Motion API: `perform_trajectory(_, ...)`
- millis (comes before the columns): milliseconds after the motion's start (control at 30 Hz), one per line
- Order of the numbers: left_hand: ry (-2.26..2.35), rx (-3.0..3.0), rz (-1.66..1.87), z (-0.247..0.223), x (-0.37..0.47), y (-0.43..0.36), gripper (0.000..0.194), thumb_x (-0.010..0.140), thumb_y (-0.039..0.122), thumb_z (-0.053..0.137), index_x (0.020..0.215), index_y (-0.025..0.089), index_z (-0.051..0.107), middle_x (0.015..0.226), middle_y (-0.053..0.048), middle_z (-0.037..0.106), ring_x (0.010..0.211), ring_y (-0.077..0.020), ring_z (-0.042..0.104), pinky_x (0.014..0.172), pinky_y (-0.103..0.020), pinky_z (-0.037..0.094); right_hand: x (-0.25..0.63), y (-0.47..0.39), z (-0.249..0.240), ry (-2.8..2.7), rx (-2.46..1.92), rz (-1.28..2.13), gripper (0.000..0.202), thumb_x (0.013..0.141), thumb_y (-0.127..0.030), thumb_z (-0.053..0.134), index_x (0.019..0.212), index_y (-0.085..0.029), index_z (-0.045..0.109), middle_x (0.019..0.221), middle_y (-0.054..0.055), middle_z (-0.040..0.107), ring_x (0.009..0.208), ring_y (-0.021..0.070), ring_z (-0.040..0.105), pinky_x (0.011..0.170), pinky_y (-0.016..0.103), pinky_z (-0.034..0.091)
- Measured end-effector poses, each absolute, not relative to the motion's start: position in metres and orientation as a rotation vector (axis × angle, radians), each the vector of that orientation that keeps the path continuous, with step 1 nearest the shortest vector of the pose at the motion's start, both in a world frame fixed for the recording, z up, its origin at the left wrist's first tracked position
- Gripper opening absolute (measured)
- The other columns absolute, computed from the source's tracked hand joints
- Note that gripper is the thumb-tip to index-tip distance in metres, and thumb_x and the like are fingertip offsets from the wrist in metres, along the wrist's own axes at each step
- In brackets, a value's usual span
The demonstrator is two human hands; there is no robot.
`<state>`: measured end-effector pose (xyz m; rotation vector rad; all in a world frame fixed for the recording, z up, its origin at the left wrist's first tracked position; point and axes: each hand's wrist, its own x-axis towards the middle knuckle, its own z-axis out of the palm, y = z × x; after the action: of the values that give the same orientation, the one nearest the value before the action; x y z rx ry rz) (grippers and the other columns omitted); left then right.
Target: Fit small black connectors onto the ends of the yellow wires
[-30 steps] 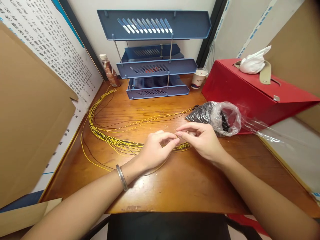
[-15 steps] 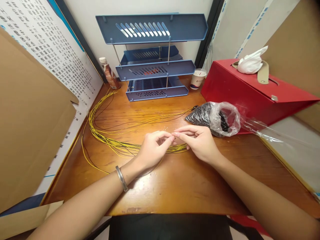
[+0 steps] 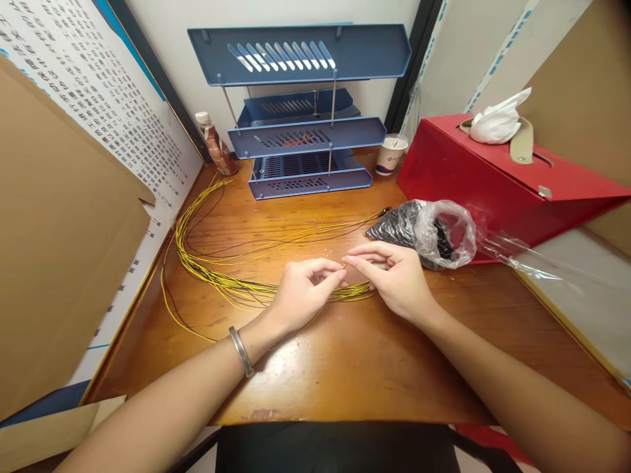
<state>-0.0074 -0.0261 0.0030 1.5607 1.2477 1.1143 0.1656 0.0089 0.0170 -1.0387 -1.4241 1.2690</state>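
My left hand [image 3: 306, 289] pinches a thin yellow wire, whose short end shows between thumb and forefinger. Facing it, my right hand [image 3: 389, 269] has its thumb and forefinger closed at the tip of the same wire. Beneath and behind both hands lies a loose bundle of yellow and dark wires [image 3: 211, 272], curving round to the left on the wooden table. A few of these wires stretch right to small black ends [image 3: 385, 211]. Just beyond my right hand, a clear plastic bag [image 3: 419, 230] of small black pieces lies on its side with its mouth open.
At the back stands a blue tiered tray rack [image 3: 305, 139], between a brown drink bottle [image 3: 217, 148] and a paper cup [image 3: 391, 157]. A red tissue box [image 3: 458, 171] sits at the right. Cardboard [image 3: 64, 230] flanks the left side. White specks dot the table [image 3: 345, 394].
My right fingertips have drawn slightly up and away from my left ones, so a bit of yellow wire now shows between them. The bundle and bag lie as before.
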Motion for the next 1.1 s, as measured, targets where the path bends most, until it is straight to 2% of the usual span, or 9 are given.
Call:
perform_trajectory(100, 1.252, 1.534, 1.134, 0.004, -0.007, -0.026, 0.019, 0.091, 0.027, 0.067, 0.092, 0.013, 0.079, 0.08, -0.007, 0.08, 0.073, -0.0169, 0.075, 0.072, -0.026, 0.057, 0.165, 0.008, 0.016, -1.416, -1.066, 1.309, 0.035, 0.072, -0.035, 0.085, 0.098, -0.014, 0.077, 0.084, 0.009, 0.079, 0.061, 0.0163, 0.071, 0.039, 0.019, 0.044)
perform_trajectory(233, 1.229, 1.485, 1.155, 0.004, -0.008, -0.026, 0.019, 0.091, 0.027, 0.068, 0.093, 0.012, 0.08, 0.084, -0.008, 0.081, 0.077, -0.0182, 0.077, 0.075, -0.027, 0.059, 0.162, 0.006, 0.014, -1.538, -1.042, 1.356, 0.028, 0.077, -0.042, 0.081, 0.081, -0.015, 0.079, 0.074, 0.009, 0.076, 0.062, 0.0186, 0.07, 0.04, 0.021, 0.044)
perform_trajectory(300, 1.237, 1.483, 1.137, 0.004, -0.009, -0.027, 0.019, 0.091, 0.026, 0.068, 0.093, 0.012, 0.08, 0.084, -0.009, 0.081, 0.076, -0.0184, 0.077, 0.075, -0.027, 0.06, 0.162, 0.007, 0.014, -1.548, -1.056, 1.305, 0.028, 0.08, -0.043, 0.078, 0.078, -0.015, 0.08, 0.073, 0.008, 0.076, 0.055, 0.0153, 0.064, 0.039, 0.021, 0.042)
perform_trajectory(400, 1.27, 1.521, 1.07, 0.005, -0.008, -0.027, 0.019, 0.091, 0.026, 0.066, 0.088, 0.012, 0.08, 0.083, -0.008, 0.081, 0.075, -0.0181, 0.076, 0.074, -0.027, 0.059, 0.168, 0.013, 0.015, -1.416, -1.108, 1.163, 0.028, 0.079, -0.043, 0.079, 0.082, -0.015, 0.079, 0.085, 0.008, 0.078, 0.044, 0.0082, 0.051, 0.037, 0.021, 0.041)
perform_trajectory(467, 1.278, 1.546, 1.036, 0.006, -0.008, -0.027, 0.021, 0.092, 0.026, 0.065, 0.085, 0.012, 0.08, 0.083, -0.008, 0.081, 0.075, -0.0178, 0.076, 0.073, -0.027, 0.058, 0.173, 0.02, 0.015, -1.289, -1.114, 1.087, 0.029, 0.08, -0.044, 0.079, 0.085, -0.016, 0.079, 0.092, 0.009, 0.079, 0.044, 0.0062, 0.048, 0.039, 0.021, 0.042)
perform_trajectory(700, 1.29, 1.562, 1.063, 0.006, -0.008, -0.026, 0.021, 0.092, 0.026, 0.065, 0.086, 0.012, 0.079, 0.08, -0.008, 0.081, 0.071, -0.0166, 0.075, 0.07, -0.026, 0.058, 0.174, 0.021, 0.012, -1.248, -1.103, 1.193, 0.035, 0.078, -0.049, 0.08, 0.087, -0.015, 0.079, 0.089, 0.009, 0.077, 0.047, 0.0072, 0.047, 0.041, 0.022, 0.043)
perform_trajectory(900, 1.253, 1.536, 1.135, 0.007, -0.008, -0.026, 0.02, 0.092, 0.026, 0.065, 0.091, 0.012, 0.08, 0.08, -0.008, 0.081, 0.073, -0.0176, 0.076, 0.073, -0.027, 0.06, 0.161, 0.005, 0.016, -1.431, -1.131, 1.372, 0.035, 0.071, -0.049, 0.083, 0.075, -0.015, 0.079, 0.068, 0.005, 0.072, 0.044, 0.009, 0.048, 0.038, 0.022, 0.042)
perform_trajectory(1100, 1.223, 1.508, 1.049, 0.009, -0.006, -0.028, 0.023, 0.092, 0.028, 0.063, 0.082, 0.013, 0.077, 0.071, -0.007, 0.078, 0.061, -0.0147, 0.071, 0.061, -0.024, 0.057, 0.17, 0.018, 0.015, -1.278, -1.104, 1.234, 0.032, 0.076, -0.047, 0.079, 0.079, -0.015, 0.077, 0.084, 0.009, 0.077, 0.045, 0.007, 0.046, 0.04, 0.021, 0.04)
